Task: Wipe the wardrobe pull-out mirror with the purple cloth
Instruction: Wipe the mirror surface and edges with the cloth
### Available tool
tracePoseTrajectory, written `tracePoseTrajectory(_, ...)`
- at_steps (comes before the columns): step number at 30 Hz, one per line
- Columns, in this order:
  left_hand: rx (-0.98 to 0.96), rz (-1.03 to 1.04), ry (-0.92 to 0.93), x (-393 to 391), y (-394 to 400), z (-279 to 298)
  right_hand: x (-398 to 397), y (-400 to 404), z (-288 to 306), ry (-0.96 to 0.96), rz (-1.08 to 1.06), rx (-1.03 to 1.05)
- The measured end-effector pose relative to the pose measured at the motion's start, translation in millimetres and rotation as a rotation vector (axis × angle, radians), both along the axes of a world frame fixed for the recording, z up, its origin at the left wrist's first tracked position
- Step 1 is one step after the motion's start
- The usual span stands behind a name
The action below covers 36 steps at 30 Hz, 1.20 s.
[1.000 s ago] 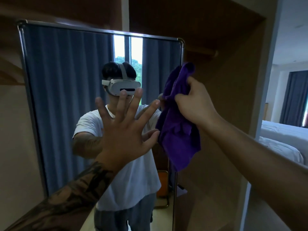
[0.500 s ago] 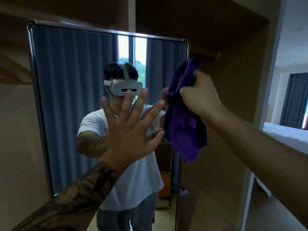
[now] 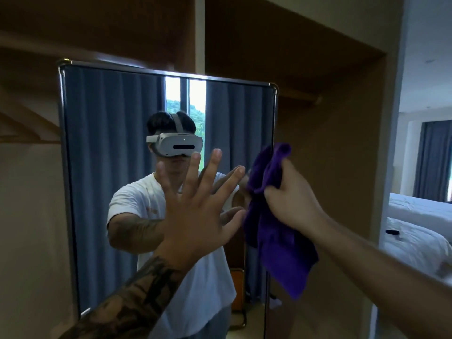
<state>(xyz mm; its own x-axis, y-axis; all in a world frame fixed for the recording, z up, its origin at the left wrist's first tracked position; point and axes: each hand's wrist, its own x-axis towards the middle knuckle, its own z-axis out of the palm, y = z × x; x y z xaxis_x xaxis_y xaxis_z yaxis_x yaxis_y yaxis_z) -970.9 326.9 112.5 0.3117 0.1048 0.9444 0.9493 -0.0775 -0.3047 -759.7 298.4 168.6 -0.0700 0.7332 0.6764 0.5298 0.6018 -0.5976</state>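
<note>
A: The purple cloth (image 3: 281,231) hangs limp at the mirror (image 3: 110,167) panel's right edge, bunched in the clenched right hand (image 3: 291,196); soft, light

B: The left hand (image 3: 195,216) is spread flat, apparently bracing the fragile glass

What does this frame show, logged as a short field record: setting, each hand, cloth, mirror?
setting: brown wooden wardrobe interior; white bed visible through the opening on the right
mirror: tall metal-framed pull-out mirror, reflecting blue curtains and the person
left hand: left hand open, fingers spread, palm flat toward the glass
right hand: right hand gripping the bunched purple cloth
cloth position: at the mirror's right edge, lower part hanging loose
contact with glass: cannot tell
</note>
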Motion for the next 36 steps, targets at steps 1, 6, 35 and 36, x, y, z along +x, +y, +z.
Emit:
tracePoseTrajectory(1,0.002,-0.007,0.000,0,1,0,1,0,18,-0.012,-0.006,0.025)
tracePoseTrajectory(6,0.013,-0.015,-0.009,1,-1,1,-4,-1,32,0.029,-0.003,0.042)
tracePoseTrajectory(35,0.011,-0.007,0.022,-5,-12,18,-7,-5,90,-0.012,-0.084,0.067)
tracePoseTrajectory(36,0.022,-0.018,0.030,-7,-13,23,-9,-3,106,-0.009,-0.099,0.081)
